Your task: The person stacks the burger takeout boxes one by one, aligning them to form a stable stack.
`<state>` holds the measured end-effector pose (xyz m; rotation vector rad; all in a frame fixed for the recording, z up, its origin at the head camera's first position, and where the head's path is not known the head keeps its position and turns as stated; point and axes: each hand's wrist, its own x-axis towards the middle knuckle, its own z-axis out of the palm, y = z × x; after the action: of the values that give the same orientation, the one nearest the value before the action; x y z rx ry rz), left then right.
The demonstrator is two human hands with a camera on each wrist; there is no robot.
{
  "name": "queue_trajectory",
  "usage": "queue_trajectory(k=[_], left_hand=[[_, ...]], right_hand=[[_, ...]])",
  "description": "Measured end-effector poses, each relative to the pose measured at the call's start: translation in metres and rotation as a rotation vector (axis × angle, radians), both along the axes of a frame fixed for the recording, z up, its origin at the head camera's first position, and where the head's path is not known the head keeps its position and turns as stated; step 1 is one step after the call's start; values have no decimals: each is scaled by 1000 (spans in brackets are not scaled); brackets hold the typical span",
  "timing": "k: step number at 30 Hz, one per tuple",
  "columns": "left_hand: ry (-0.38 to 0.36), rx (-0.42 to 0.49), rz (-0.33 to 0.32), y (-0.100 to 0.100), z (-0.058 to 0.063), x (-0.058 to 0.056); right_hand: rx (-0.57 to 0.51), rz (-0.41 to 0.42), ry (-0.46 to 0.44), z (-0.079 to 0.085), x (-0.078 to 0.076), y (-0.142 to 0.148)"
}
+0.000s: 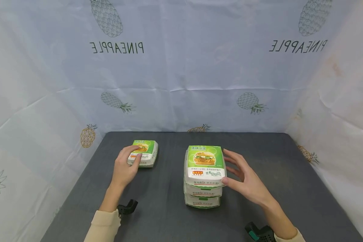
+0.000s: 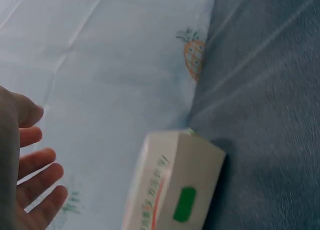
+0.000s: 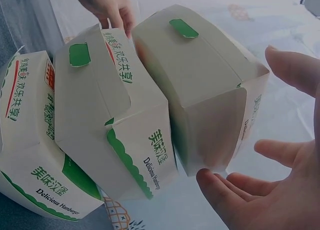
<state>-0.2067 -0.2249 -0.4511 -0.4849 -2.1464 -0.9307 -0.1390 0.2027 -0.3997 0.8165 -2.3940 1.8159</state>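
Three green-and-white burger boxes stand in a stack in the middle of the head view, the top burger box [image 1: 204,163] slightly askew on the two below. My right hand [image 1: 243,174] is at the right side of that top box, thumb near its front corner and fingers spread along its side. The right wrist view shows the thumb and fingertips [image 3: 204,177] close about the top box [image 3: 215,85], not curled round it. Farther left lies a single burger box [image 1: 148,156]. My left hand [image 1: 125,168] hovers over its left part with fingers spread; in the left wrist view the hand [image 2: 37,175] appears apart from the box [image 2: 175,185].
Both boxes and stack rest on a dark grey table [image 1: 166,188]. White cloth [image 1: 181,67] with pineapple prints hangs behind the table and along both sides. A black device [image 1: 127,207] is worn at the left wrist, and another [image 1: 261,233] at the right.
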Motion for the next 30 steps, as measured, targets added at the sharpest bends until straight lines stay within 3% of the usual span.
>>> queue_trajectory(k=[3,7,14,19,23,30], left_hand=[[-35,17,33,-9,-8,-6],[-141,27,66,-20,-18,-13],[-503,31,41,-38,-24,-25],[-716,93,-72,-48,-29,-31],[-799,97,-120,-53,-33,-37],[-869,112,-96,-57,-32,-40]], right_hand=[[10,0,10,1,-1,0],[26,4,26,1,-2,-1],[25,5,22,1,-2,-2],[18,10,20,0,1,-3],[17,8,14,-1,0,-3],[15,11,11,-2,-1,-3]])
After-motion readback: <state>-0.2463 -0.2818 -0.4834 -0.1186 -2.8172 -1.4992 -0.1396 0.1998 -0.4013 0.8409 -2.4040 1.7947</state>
